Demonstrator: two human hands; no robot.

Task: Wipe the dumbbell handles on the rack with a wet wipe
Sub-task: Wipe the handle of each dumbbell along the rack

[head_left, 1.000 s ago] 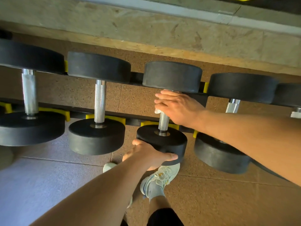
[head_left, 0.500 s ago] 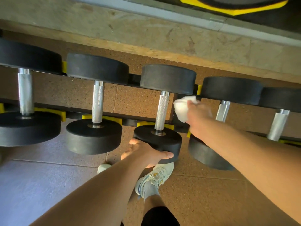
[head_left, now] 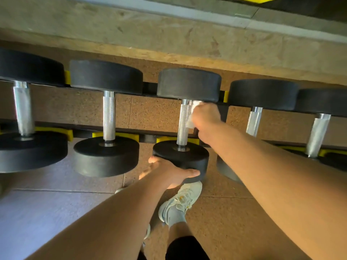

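Observation:
Several black dumbbells with chrome handles lie side by side on a low rack (head_left: 148, 137) with yellow saddles. My left hand (head_left: 167, 172) grips the near head (head_left: 181, 159) of the middle dumbbell from below, thumb along its front edge. My right hand (head_left: 205, 119) holds a white wet wipe (head_left: 190, 120) against the right side of that dumbbell's knurled handle (head_left: 183, 122), close under the far head (head_left: 188, 84). Most of the wipe is hidden behind my fingers.
Two dumbbell handles (head_left: 109, 117) (head_left: 23, 107) lie to the left, two more (head_left: 253, 122) (head_left: 318, 133) to the right. Behind the rack runs a concrete ledge (head_left: 169, 36). My foot in a white sneaker (head_left: 180, 201) stands on the brown rubber floor below.
My right hand lifted off the middle handle and drew back to the right with the wipe, then returned and now holds the wipe against the handle's right side. The left hand stayed on the near head.

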